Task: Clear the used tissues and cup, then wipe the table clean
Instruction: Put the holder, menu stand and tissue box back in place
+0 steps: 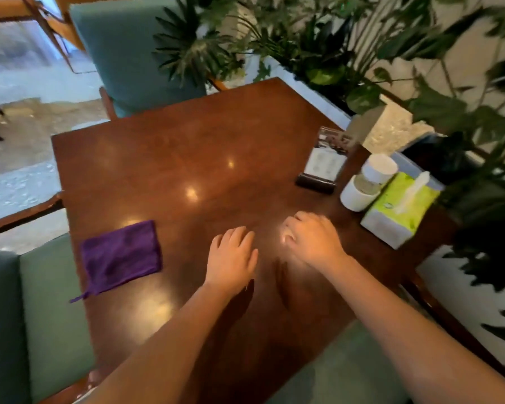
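On the dark wooden table (169, 158), my right hand (312, 237) is curled around something small and white, likely a used tissue (287, 236), though blur hides most of it. My left hand (232, 258) rests flat beside it, fingers apart, holding nothing. A folded purple cloth (120, 255) lies near the table's left front corner, well left of both hands. A white cup-like container (362, 191) stands at the right edge, next to a green tissue pack (400, 211).
A menu stand (324, 164) on a dark base sits behind the container. Leafy plants (420, 68) in a planter line the table's right side. A teal chair (134, 51) faces me across the table, and teal seat cushions (41, 316) lie below left.
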Demonstrator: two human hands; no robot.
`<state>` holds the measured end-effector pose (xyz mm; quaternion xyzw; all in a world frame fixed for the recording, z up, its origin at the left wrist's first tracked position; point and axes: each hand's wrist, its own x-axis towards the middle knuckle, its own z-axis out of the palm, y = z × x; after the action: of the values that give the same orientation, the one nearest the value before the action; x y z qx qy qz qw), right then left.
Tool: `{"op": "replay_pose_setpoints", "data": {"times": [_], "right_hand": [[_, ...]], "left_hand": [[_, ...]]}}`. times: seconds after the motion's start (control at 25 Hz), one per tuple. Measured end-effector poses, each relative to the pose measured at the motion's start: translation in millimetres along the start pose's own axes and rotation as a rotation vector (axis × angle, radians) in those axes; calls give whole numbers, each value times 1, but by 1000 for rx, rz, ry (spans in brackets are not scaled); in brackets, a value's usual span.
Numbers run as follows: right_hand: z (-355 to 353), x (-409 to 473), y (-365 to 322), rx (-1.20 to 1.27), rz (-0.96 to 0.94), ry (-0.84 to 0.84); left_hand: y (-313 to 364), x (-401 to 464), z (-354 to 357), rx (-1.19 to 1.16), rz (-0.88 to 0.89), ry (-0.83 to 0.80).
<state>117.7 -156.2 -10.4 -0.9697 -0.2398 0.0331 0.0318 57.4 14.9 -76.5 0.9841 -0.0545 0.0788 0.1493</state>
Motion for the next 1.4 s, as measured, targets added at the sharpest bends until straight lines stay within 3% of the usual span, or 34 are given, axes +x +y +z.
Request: {"op": "replay_pose_setpoints", "data": {"times": [0.28, 0.52, 0.76, 1.08, 1.28, 1.4], "right_hand": [[-6, -20, 121, -58, 240, 103], [-31, 14, 192, -180, 388, 161], [-14, 49, 207, -71, 428, 112], [-10, 67, 211, 282, 501, 280], [-9, 30, 180, 315, 378, 372], [-21, 14, 147, 321, 255, 344]], "left_hand": [[61, -8, 93, 64, 23, -271], [63, -15, 117, 171, 13, -261], [64, -15, 119, 154, 10, -231], [65, -13, 117, 169, 8, -228], [65, -14, 113, 137, -8, -264], [67, -13, 107, 123, -17, -308]]}}
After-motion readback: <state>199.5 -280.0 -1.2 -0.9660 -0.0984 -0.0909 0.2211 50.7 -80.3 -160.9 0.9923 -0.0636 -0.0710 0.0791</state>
